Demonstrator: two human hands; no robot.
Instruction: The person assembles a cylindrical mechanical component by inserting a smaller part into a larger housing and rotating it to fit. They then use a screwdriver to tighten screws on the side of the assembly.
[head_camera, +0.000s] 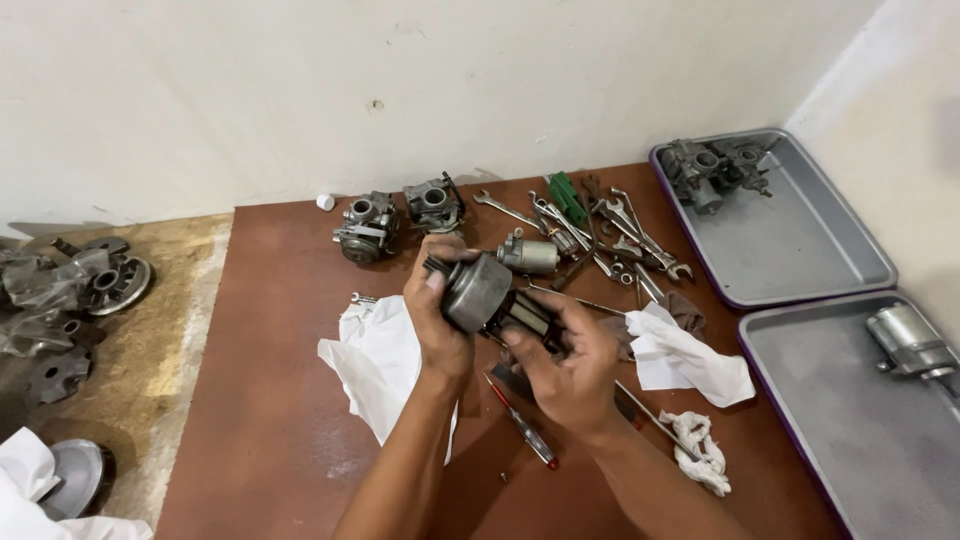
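Over the middle of the reddish-brown mat (290, 400), the left hand (438, 310) is wrapped around a grey cylindrical motor housing (477, 291), fingers curled over its far end. The right hand (570, 360) closes on the dark armature (527, 312) that sticks out of the housing's right end, thumb and fingers pinching it from below. Under the hands lies a crumpled white cloth (375, 360), and just near of them a red-handled screwdriver (525, 432) rests on the mat. Right of the hands sits another white cloth (690, 360), with a small twisted white rag (700, 445) nearer. On the far side are two carburetors (398, 220), a second small grey motor (528, 256), a heap of spanners (610, 230) and a flat green rectangular piece (566, 198). At the far right, two grey trays with purple rims: the farther tray (800, 250) holds a carburetor, the nearer tray (850, 420) a silver cylindrical part. Dark engine parts (75, 290) lie on the bare floor to the left.
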